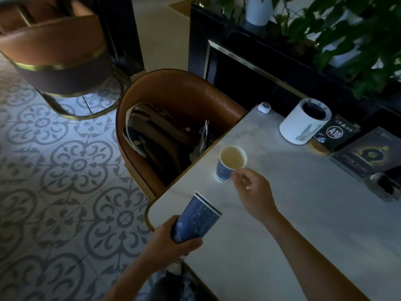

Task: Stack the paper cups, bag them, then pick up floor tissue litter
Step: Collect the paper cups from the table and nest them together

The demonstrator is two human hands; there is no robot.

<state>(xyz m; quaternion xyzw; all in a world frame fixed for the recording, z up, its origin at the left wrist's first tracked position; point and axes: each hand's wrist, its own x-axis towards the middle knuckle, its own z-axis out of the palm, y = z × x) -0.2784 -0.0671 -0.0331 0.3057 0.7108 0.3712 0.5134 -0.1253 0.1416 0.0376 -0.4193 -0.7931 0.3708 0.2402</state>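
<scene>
A single blue paper cup [229,164] with a pale inside stands upright near the left edge of the white marble table [303,213]. My right hand [253,192] reaches toward it, thumb and fingertips pinched right beside its rim; whether they touch the cup is unclear. My left hand [173,242] grips the base of a stack of blue paper cups [198,218], tilted with the rims pointing up and right over the table's corner.
A brown chair [173,94] tucked at the table's left holds a bag and papers [160,135]. At the table's far side stand a white cylinder holder [303,124], a small white button [264,107], an A10 sign [335,132], a dark booklet [368,153]. Patterned floor tiles [65,170] lie left.
</scene>
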